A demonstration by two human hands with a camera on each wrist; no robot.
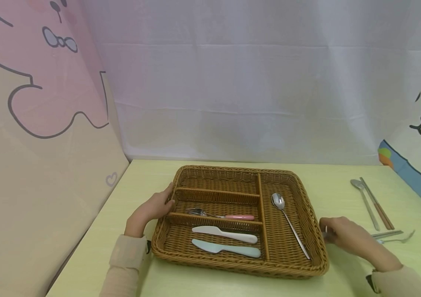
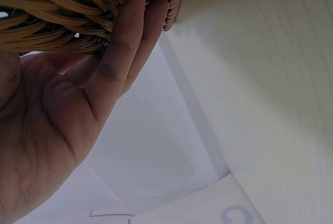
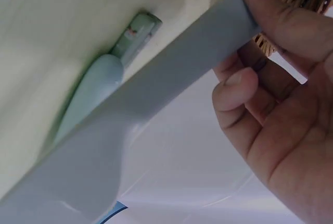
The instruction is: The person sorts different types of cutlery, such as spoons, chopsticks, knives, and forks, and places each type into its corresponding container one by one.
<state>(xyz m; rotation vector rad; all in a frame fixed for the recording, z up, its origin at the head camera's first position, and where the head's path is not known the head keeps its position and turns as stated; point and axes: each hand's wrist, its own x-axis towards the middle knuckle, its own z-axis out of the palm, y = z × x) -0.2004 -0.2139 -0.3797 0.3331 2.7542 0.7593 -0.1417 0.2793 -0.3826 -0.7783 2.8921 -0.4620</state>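
A brown wicker cutlery basket (image 1: 260, 272) stands on the table. My left hand (image 1: 154, 208) holds its left rim, thumb over the edge and fingers along the outside; in the left wrist view the fingertips touch the weave. Beside the basket's right wall, my right hand (image 1: 351, 239) pinches a flat grey knife (image 3: 171, 73) by its narrow end, mostly hidden in the head view. White knife (image 1: 240, 236) and pale green knife (image 1: 229, 249) lie in the front left compartment, a pink-handled fork (image 1: 239, 217) in the middle one, a long metal spoon (image 1: 293, 231) in the right.
Right of the basket lie a metal spoon (image 1: 368, 206), brown-ended chopsticks (image 1: 379, 208), a fork (image 1: 399, 239) and a thin metal piece (image 1: 388, 234). A white curtain (image 1: 251, 103) hangs behind the table (image 1: 147, 173); printed cloth stands at both sides.
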